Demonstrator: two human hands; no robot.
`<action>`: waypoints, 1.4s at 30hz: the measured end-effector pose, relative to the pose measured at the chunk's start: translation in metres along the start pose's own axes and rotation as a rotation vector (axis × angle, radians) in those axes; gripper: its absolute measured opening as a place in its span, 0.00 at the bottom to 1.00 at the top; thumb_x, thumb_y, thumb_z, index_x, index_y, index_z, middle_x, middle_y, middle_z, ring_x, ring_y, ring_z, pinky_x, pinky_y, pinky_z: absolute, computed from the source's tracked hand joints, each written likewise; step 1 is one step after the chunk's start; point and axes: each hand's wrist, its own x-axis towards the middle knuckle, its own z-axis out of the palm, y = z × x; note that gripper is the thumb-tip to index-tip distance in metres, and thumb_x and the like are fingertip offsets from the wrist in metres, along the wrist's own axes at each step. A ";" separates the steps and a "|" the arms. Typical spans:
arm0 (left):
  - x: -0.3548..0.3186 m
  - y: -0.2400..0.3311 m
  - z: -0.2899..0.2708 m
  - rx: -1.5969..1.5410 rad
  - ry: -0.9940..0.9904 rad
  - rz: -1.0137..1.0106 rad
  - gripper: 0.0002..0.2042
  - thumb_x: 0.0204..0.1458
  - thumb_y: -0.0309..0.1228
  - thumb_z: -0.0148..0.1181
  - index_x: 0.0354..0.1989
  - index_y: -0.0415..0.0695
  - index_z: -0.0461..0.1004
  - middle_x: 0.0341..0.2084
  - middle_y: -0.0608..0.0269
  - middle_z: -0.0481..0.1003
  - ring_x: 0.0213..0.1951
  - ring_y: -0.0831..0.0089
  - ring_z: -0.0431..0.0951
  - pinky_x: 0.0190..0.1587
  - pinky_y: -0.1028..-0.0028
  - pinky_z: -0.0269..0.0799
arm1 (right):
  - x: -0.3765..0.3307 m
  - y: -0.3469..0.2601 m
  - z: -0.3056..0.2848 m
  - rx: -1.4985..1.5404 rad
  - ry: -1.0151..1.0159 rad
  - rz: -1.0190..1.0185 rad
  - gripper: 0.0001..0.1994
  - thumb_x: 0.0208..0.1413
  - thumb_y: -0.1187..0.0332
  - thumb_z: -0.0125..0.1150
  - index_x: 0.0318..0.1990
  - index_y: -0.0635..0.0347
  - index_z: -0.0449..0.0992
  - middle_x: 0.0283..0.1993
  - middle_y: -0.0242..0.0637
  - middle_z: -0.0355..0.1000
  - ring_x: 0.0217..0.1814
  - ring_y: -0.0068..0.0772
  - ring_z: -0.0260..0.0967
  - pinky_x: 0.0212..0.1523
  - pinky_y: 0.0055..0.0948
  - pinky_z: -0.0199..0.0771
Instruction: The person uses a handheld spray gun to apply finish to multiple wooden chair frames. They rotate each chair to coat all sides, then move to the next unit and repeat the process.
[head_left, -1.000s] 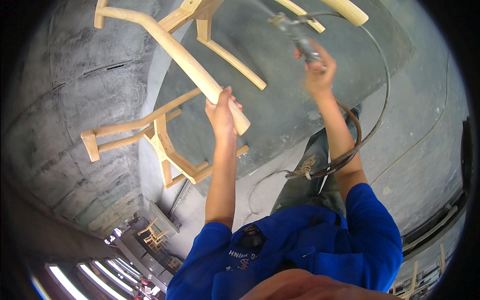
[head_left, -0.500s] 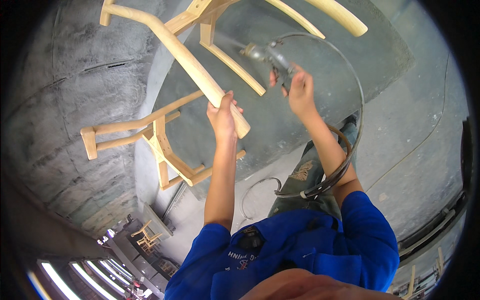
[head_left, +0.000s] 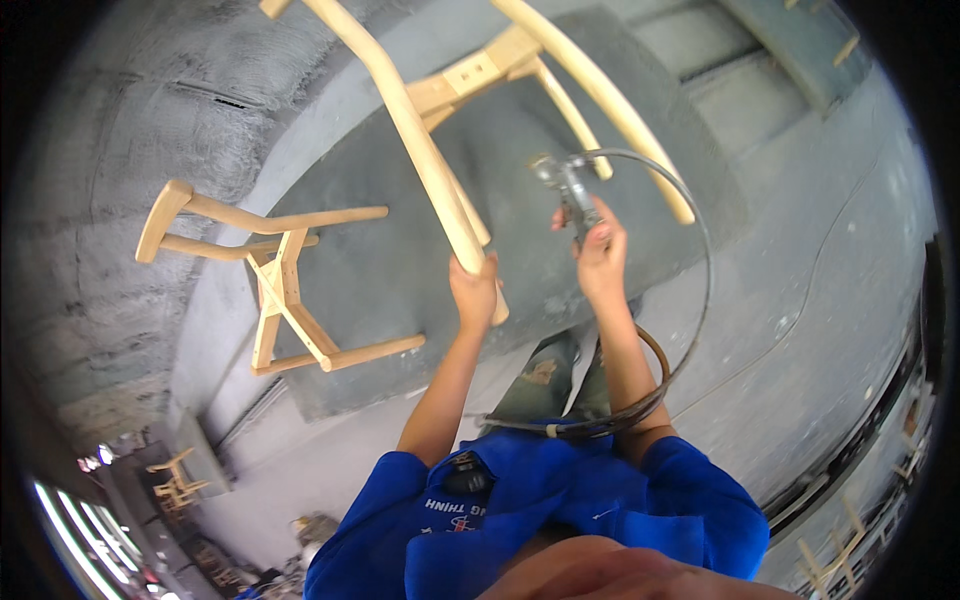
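My left hand (head_left: 473,292) is closed around the near end of a pale wooden leg on a chair frame (head_left: 425,160). The frame has long curved legs and a crosspiece with holes, and its far end is cut off by the top of the picture. In my right hand (head_left: 602,258) is a metal spray gun (head_left: 574,200), gripped by its handle, its nozzle towards the frame but apart from it. A hose (head_left: 708,250) loops from the gun round to my right forearm. Left of my left hand, a second pale chair frame (head_left: 285,285) touches neither hand.
Under the frames spreads a dark grey surface (head_left: 370,300). A rough grey wall (head_left: 200,130) rises at the left. More wooden frames stand at the lower left (head_left: 178,485) and lower right (head_left: 835,550). A thin cord (head_left: 800,300) crosses the floor at the right.
The held chair frame has turned, bringing its holed crosspiece into fuller view. My right hand has drawn the spray gun back from it. The mist at the nozzle no longer shows. The view has shifted.
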 end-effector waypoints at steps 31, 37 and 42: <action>-0.088 -0.069 -0.004 0.125 0.097 0.061 0.18 0.50 0.34 0.67 0.45 0.38 0.70 0.32 0.46 0.79 0.36 0.54 0.82 0.40 0.61 0.75 | 0.089 -0.161 0.128 -0.138 -0.484 -0.516 0.40 0.59 0.31 0.50 0.50 0.69 0.76 0.35 0.42 0.79 0.35 0.37 0.77 0.36 0.32 0.74; -0.092 -0.079 0.000 0.109 0.084 -0.014 0.18 0.50 0.33 0.68 0.42 0.37 0.69 0.28 0.46 0.78 0.32 0.56 0.82 0.35 0.62 0.75 | 0.124 -0.176 0.023 -0.079 -0.017 -0.516 0.44 0.62 0.26 0.29 0.37 0.65 0.75 0.30 0.35 0.74 0.29 0.23 0.71 0.21 0.19 0.60; -0.094 -0.080 0.004 0.152 0.139 0.046 0.18 0.49 0.33 0.67 0.43 0.37 0.69 0.29 0.45 0.79 0.33 0.51 0.82 0.37 0.60 0.75 | 0.148 -0.165 -0.046 -0.018 0.200 -0.399 0.43 0.63 0.28 0.30 0.35 0.65 0.73 0.29 0.37 0.74 0.28 0.26 0.73 0.19 0.21 0.59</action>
